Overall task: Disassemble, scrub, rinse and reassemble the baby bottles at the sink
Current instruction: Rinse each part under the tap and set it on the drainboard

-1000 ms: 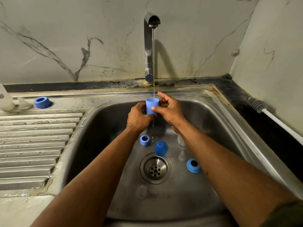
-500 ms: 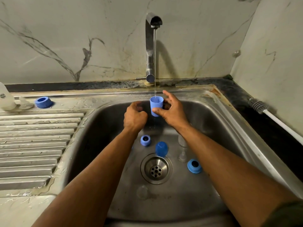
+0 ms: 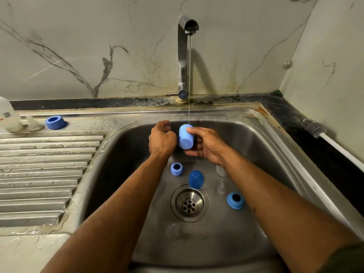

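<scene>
One blue cap, gripped by the right hand under the tap's stream mid-frame (left hand loosely curled, empty), is rinsing; several parts below await, reassembly undone.

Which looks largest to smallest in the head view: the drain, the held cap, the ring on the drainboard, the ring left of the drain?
1. Drain
2. Held cap, gripped by the right hand
3. Drainboard ring
4. Ring left of the drain

The rings may be alike; they lie at different distances from the camera.
</scene>
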